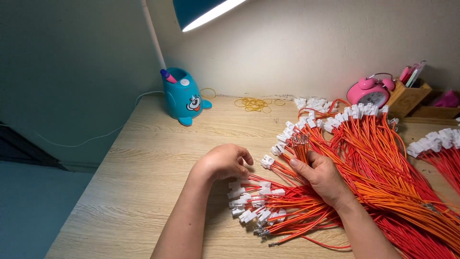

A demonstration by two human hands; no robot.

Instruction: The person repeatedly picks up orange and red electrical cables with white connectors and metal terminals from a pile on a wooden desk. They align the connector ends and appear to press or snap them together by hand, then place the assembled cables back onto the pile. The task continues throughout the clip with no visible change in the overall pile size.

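At a wooden desk (143,158), a person's right hand (322,176) is closed around a bunch of orange wires (301,149) with bare metal tips pointing up, held just above a large spread of orange wire leads (383,163) fitted with white plastic connectors. The left hand (224,162), palm down with fingers loosely curled and gripping nothing, rests at a smaller pile of connector-tipped wires (261,201) near the desk's front edge. Behind, a blue animal-shaped pen holder (183,98) stands under a lamp (203,12); yellow rubber bands (254,103), loose white connectors (314,102) and a pink alarm clock (370,91) line the wall.
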